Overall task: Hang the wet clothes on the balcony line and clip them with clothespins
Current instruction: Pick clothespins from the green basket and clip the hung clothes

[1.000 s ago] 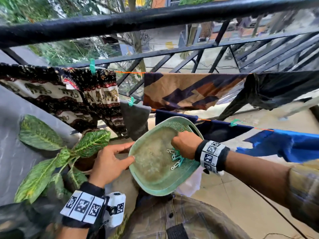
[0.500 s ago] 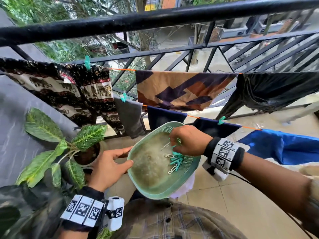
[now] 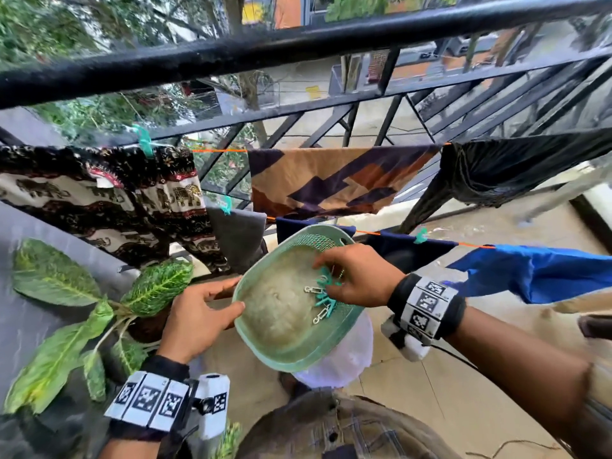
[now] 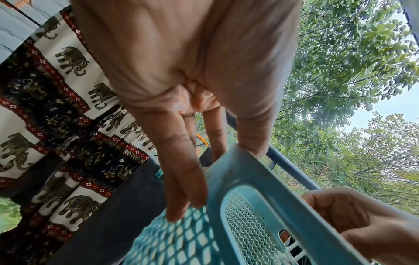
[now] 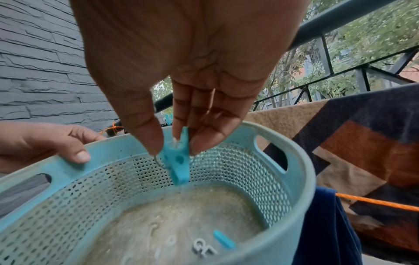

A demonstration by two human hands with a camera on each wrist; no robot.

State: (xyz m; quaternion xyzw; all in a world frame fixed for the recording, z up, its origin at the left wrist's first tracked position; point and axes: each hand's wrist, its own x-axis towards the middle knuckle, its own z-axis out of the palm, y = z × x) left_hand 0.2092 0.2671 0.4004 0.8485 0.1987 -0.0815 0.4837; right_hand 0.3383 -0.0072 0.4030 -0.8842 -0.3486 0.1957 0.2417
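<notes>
My left hand (image 3: pixel 236 293) holds a teal mesh basket (image 3: pixel 291 354) by its near rim, thumb on top (image 4: pixel 249 143) and fingers underneath. Inside the basket, my right hand (image 3: pixel 326 276) pinches a teal clothespin (image 5: pixel 178 161) between thumb and fingers, just above the dirty bottom. Several more clothespins (image 3: pixel 323 303) lie loose there. On the orange line (image 3: pixel 218 150) hang an elephant-print cloth (image 3: pixel 99 200), a brown and purple cloth (image 3: pixel 331 180) and a black garment (image 3: pixel 513 167). A lower line carries a grey cloth (image 3: pixel 238 236), a navy cloth (image 3: pixel 397 250) and a blue garment (image 3: pixel 546 273).
The black balcony railing (image 3: pixel 298 51) runs just behind the lines. A potted plant (image 3: pixel 99 309) with large leaves stands at the lower left beside a grey wall (image 5: pixel 45 71). Something white (image 3: pixel 341 359) sits under the basket. Tiled floor (image 3: pixel 414 392) lies to the right.
My right hand has gone from reaching among the pins to lifting one teal clothespin off the bottom. The left hand keeps its hold on the rim.
</notes>
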